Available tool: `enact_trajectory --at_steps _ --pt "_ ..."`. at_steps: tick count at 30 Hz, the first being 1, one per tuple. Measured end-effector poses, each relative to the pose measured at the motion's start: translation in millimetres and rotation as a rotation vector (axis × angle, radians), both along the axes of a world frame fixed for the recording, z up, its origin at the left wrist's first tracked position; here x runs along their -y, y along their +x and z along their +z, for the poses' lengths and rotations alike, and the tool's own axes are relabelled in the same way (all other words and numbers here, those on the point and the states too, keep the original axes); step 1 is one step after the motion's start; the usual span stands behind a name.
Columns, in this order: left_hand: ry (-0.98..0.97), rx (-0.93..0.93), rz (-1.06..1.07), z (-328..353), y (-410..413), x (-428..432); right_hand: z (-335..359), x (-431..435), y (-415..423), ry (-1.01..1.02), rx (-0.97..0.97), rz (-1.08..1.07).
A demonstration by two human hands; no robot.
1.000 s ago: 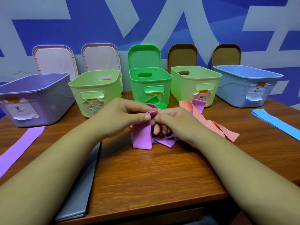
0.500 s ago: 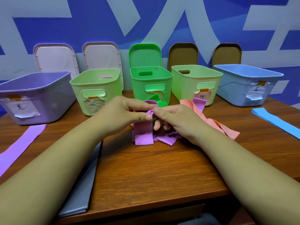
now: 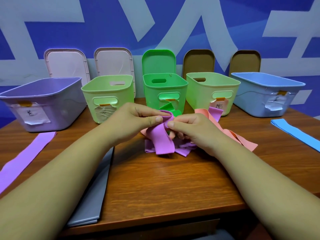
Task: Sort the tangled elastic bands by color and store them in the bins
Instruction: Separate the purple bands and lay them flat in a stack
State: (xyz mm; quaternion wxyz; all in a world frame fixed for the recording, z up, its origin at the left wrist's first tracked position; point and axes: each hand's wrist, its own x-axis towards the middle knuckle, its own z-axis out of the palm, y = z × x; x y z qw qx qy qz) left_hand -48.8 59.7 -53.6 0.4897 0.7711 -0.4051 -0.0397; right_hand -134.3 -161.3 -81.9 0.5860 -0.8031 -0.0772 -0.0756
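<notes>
Head | purple band (image 3: 162,141) — looped, tangled | L grip (image 3: 136,118) + R grip (image 3: 192,130) both pinch it

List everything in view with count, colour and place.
bins: 5, in a row at the table's back: purple bin, left pale green bin, bright green bin, right pale green bin, blue bin
lids: 5, propped upright behind the bins: two pinkish-white lids, one green lid, two brown lids
tangled bands: 1 heap, purple, salmon and green, table centre
loose purple band: 1, flat at left
loose blue band: 1, flat at right
grey strips: count unclear, near left edge
table: 1, brown wood
left grip: pinching a purple loop of the tangle
right grip: pinching the same loop
</notes>
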Motion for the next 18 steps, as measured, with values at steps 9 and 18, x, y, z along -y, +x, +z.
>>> enact_trajectory --at_steps 9,18 --pt "-0.371 -0.064 0.208 4.9 6.0 3.9 5.4 0.9 3.2 0.029 0.051 -0.307" --pt "-0.574 0.236 0.697 16.5 7.8 -11.9 7.4 10.0 12.1 0.204 -0.119 -0.433"
